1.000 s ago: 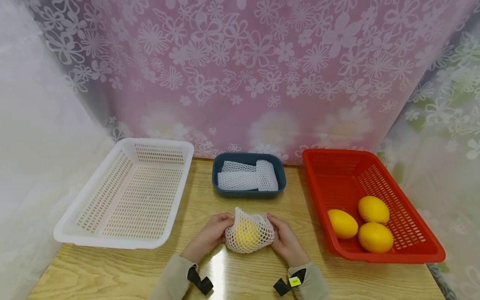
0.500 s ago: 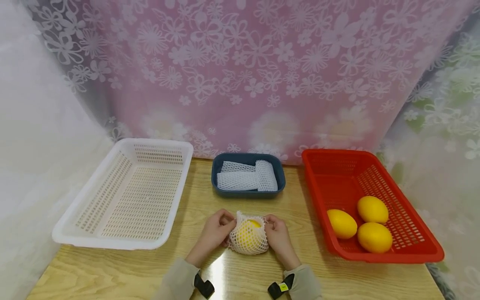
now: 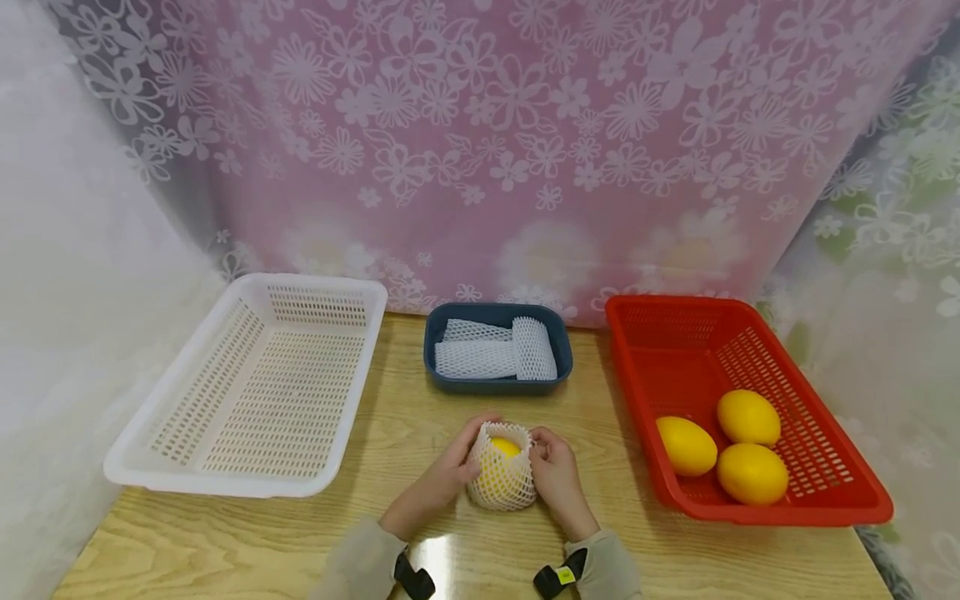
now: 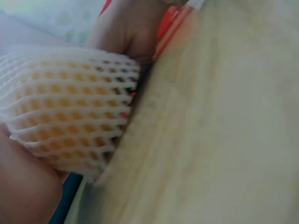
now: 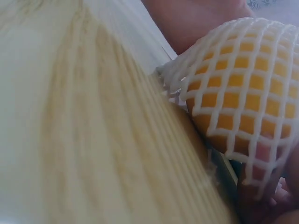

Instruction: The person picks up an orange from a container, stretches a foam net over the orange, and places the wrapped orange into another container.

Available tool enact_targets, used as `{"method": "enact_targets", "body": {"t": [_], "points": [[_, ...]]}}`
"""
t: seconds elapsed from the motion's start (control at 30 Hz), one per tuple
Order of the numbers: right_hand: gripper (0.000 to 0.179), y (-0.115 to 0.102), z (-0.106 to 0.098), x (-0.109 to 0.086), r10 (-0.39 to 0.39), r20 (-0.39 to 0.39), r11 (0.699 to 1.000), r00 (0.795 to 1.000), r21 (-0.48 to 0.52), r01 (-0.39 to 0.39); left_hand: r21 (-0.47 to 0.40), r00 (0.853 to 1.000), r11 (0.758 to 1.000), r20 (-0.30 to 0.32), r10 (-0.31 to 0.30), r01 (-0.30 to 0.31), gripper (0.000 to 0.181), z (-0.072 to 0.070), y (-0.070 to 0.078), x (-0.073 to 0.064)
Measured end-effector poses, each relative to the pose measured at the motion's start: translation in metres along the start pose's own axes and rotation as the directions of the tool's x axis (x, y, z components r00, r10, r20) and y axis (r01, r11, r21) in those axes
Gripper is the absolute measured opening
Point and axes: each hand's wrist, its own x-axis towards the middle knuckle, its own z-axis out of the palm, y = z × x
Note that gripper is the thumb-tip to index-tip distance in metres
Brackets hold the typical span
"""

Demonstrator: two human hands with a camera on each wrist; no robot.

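A yellow oval fruit (image 3: 506, 447) sits inside a white foam fruit net (image 3: 501, 492) at the near middle of the table. The net's opening faces up, and the fruit's top shows through it. My left hand (image 3: 442, 479) holds the netted fruit from the left, its fingers round the far side of the net. On the right, my right hand (image 3: 557, 475) pinches the net's rim. In the right wrist view, the foam mesh (image 5: 243, 88) stretches over the fruit, with fingertips behind its lower part. The left wrist view shows the left hand (image 4: 28, 182) against the mesh.
A white basket (image 3: 225, 482) stands at the left with nothing in it. Behind the hands is a dark blue tray (image 3: 498, 387) with several folded foam nets (image 3: 476, 360). A red basket (image 3: 780, 514) at the right holds three yellow fruits (image 3: 752, 474).
The net, first lying sideways over the fruit, now stands upright with its opening on top. My left hand has shifted from the net's edge to round its side; the right keeps at the rim.
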Motion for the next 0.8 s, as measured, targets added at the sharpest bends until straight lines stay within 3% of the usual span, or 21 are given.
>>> {"method": "enact_targets", "body": {"t": [0.1,0.23,0.37,0.5,0.6,0.73,0.8], "points": [[0.022,0.001,-0.001,0.001,-0.026,0.003,1.000,1.000,-0.012,0.026,0.017,1.000,1.000,0.007,0.003,-0.003,0.083,0.008,-0.004,0.001],[0.025,0.003,-0.001,0.002,-0.080,-0.011,0.993,0.997,-0.083,0.079,0.128,0.997,0.991,-0.074,-0.016,0.026,0.086,0.016,-0.007,0.002],[0.025,0.003,-0.001,0.002,-0.159,-0.021,0.972,0.987,-0.179,0.153,0.193,0.988,0.979,-0.148,-0.039,0.068,0.083,0.021,-0.010,0.001],[0.025,0.003,-0.003,0.000,-0.207,-0.013,0.941,0.978,-0.276,0.196,0.205,0.984,0.975,-0.169,-0.052,0.087,0.083,0.022,-0.013,0.000],[0.024,0.003,-0.003,-0.001,-0.254,-0.019,0.897,0.967,-0.380,0.228,0.204,0.985,0.975,-0.166,-0.055,0.089,0.086,0.022,-0.015,-0.001],[0.022,0.006,-0.003,-0.002,-0.345,-0.075,0.800,0.936,-0.545,0.252,0.201,0.984,0.976,-0.168,-0.052,0.085,0.088,0.022,-0.016,-0.001],[0.023,0.008,-0.003,-0.002,-0.377,-0.109,0.771,0.920,-0.586,0.247,0.199,0.984,0.976,-0.167,-0.059,0.093,0.089,0.022,-0.015,-0.001]]}}
